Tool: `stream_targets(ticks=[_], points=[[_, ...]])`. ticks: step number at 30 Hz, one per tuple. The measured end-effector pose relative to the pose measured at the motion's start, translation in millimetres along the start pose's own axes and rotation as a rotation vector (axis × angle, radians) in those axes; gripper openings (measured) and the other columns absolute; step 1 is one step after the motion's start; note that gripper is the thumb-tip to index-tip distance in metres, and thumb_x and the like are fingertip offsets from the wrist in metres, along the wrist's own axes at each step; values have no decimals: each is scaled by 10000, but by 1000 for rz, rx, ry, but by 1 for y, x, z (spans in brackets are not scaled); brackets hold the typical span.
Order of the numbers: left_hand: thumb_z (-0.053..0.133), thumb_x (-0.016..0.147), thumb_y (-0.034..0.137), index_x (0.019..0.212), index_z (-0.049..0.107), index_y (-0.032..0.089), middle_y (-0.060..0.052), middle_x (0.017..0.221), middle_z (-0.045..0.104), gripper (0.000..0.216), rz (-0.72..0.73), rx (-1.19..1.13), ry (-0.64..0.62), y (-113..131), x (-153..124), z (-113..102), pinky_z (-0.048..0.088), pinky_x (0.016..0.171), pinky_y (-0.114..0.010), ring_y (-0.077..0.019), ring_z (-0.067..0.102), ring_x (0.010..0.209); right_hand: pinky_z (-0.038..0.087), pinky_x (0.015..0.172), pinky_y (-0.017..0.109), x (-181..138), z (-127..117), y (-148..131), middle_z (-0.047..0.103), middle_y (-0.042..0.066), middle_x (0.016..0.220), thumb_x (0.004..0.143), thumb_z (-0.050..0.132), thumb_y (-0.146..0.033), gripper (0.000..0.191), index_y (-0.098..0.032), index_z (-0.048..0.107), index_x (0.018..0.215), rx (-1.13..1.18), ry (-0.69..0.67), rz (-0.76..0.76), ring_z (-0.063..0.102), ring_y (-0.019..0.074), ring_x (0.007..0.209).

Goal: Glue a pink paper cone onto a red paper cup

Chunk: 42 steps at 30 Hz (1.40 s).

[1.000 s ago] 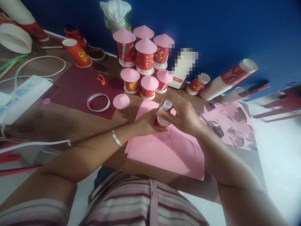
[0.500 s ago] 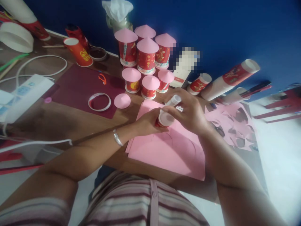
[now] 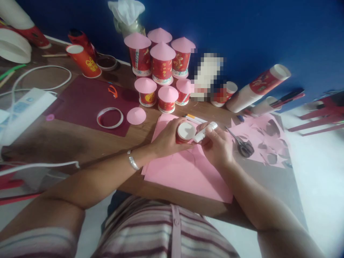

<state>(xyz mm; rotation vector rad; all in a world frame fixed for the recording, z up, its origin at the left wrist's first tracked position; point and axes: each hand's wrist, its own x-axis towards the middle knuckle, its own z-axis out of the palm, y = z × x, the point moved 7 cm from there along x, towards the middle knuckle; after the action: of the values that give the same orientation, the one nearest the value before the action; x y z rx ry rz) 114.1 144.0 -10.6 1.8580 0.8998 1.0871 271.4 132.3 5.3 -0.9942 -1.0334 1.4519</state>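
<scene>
My left hand [image 3: 168, 138] is wrapped round a small red paper cup [image 3: 186, 131], with the cup's round white end facing up. Close on the right, my right hand [image 3: 216, 143] grips a white glue stick [image 3: 205, 132], tilted, its lower end by the cup's rim. Whether the two touch I cannot tell. Beneath both hands lie pink paper sheets [image 3: 172, 172] with faint curved lines drawn on them. A loose pink paper cone [image 3: 136, 115] rests to the left of the sheets.
Several red cups with pink cone roofs [image 3: 162, 64] stand behind my hands. Scissors [image 3: 244, 147] lie on pink paper scraps [image 3: 271, 139] at the right. A white ring [image 3: 110, 127], an orange-red cup [image 3: 85, 61] and a power strip [image 3: 29, 111] are at the left.
My right hand has moved down and right with the glue stick, from above the cup to beside it. The cup's white end now shows fully. The view has shifted slightly.
</scene>
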Motion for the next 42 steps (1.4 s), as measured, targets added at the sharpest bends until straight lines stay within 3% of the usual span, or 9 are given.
stream_targets(ticks=[4,8,14,17,20,24,27,35,42], points=[[768,873,264,1537,343,221,-190,1487,562,790,135,-51,-107,6,-5,5,496,1178,-565,-342,582,1385,534,555,263,3,-3,12,625,-22,770,747,893,-601,440,-217,685,809,97,55,52,558,114,602],[683,928,216,1528,390,236,-178,1494,588,667,123,-132,-185,6,-6,2,527,1162,-550,-338,603,1382,501,532,249,12,-8,13,623,-37,706,743,899,-595,428,-233,676,799,140,71,31,550,115,588],[842,815,248,1428,489,214,-161,1432,608,707,123,131,-11,3,-5,-9,501,1169,-561,-329,594,1352,524,560,241,18,-13,7,637,-44,710,728,936,-555,425,-228,685,831,139,85,-13,578,105,606],[868,743,183,1312,543,214,-132,1329,623,656,139,256,54,3,-6,-10,513,1139,-563,-318,603,1297,571,600,249,19,-14,6,620,-53,723,718,944,-559,445,-226,663,811,85,104,-51,624,112,656],[874,727,177,1247,540,212,-121,1284,619,619,122,215,73,2,-6,-10,540,1100,-540,-308,624,1255,605,611,266,20,-15,7,636,-50,738,694,954,-575,477,-220,657,809,15,135,-87,652,121,672],[814,801,198,1387,459,215,-152,1400,603,685,74,-2,-46,3,-3,-6,532,1137,-495,-295,630,1314,588,537,262,21,-19,5,657,-54,696,680,946,-619,523,-221,634,815,-66,174,-126,638,117,580],[775,845,211,1397,484,211,-159,1449,617,624,38,-54,-117,6,-1,-4,505,1178,-495,-302,614,1369,559,489,255,22,-19,-2,660,-58,663,720,920,-629,519,-222,614,819,-129,182,-163,599,104,509],[846,710,191,1192,581,200,-117,1295,700,550,-106,83,-76,-2,0,-3,581,1034,-476,-299,681,1183,518,474,282,17,-10,-34,647,-64,650,787,891,-602,462,-272,578,865,-395,175,-361,621,138,505],[851,723,256,1174,616,193,-113,1206,703,512,-118,77,-94,-6,2,0,581,999,-523,-312,684,1118,486,505,302,14,3,-44,646,-32,734,817,893,-525,381,-274,608,840,-549,134,-414,634,145,566]])
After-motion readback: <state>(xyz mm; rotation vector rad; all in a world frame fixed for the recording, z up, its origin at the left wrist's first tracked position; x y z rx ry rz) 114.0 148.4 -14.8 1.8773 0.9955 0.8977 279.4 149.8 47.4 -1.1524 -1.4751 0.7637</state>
